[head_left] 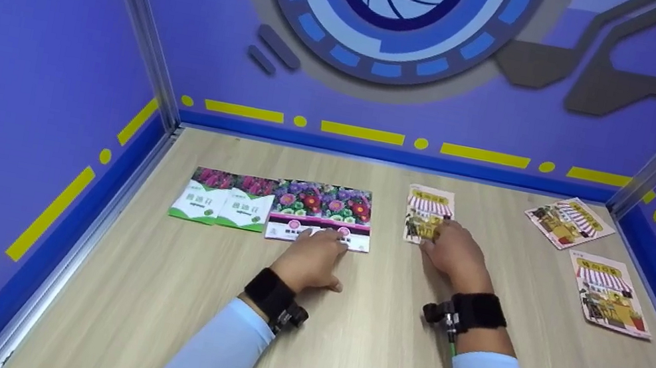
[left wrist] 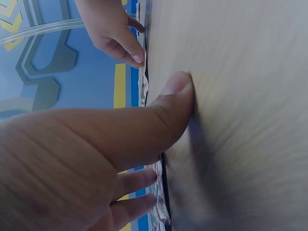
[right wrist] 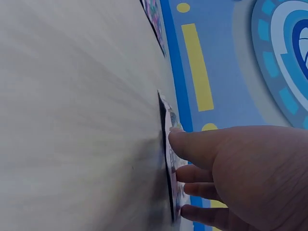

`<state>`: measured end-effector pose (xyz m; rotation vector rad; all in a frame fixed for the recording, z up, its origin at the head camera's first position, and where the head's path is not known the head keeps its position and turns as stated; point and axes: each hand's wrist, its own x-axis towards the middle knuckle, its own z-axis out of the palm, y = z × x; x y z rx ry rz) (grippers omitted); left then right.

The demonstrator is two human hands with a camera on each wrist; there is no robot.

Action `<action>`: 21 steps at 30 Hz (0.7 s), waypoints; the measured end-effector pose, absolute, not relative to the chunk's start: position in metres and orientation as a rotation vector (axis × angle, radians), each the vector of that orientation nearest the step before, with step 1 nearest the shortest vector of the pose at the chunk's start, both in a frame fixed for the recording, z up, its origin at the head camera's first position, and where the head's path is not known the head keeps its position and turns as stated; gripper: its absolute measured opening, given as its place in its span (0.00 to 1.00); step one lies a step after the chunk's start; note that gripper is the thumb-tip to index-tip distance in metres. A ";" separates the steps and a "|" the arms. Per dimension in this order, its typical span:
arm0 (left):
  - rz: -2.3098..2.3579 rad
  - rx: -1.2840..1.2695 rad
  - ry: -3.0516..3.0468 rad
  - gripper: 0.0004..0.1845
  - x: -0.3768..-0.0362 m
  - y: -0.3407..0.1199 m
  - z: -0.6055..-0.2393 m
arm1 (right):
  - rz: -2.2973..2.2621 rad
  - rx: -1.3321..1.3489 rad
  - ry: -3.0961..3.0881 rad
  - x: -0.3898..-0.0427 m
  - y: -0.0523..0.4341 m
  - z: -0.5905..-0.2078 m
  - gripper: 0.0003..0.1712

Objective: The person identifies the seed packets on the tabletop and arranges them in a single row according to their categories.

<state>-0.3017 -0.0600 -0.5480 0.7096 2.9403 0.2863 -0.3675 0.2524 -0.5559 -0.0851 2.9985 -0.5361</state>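
Four packets [head_left: 291, 201] left, perhaps overlapping, lone packet [head_left: 422, 221] between, two packets [head_left: 610, 294] right

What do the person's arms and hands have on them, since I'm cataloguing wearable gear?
Both forearms wear plain light-blue sleeves ending short of the wrists. Around each wrist is a wide black band with a small, dark, knobby device mounted on it; a bit of green shows below the right one. The left hand and right hand are gloveless.

Pale blue sleeves [head_left: 216, 356], black wrist straps [head_left: 481, 313] with small black cameras [head_left: 296, 315]
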 end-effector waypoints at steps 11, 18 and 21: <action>0.308 0.698 2.911 0.44 -0.302 -0.061 -0.547 | -0.531 -0.153 3.107 -0.353 0.235 -0.562 0.12; 0.280 0.721 2.911 0.44 -0.305 -0.064 -0.548 | -0.478 -0.313 3.184 -0.349 0.224 -0.564 0.13; 0.271 0.728 2.913 0.44 -0.304 -0.064 -0.548 | -0.434 -0.359 3.203 -0.347 0.220 -0.566 0.16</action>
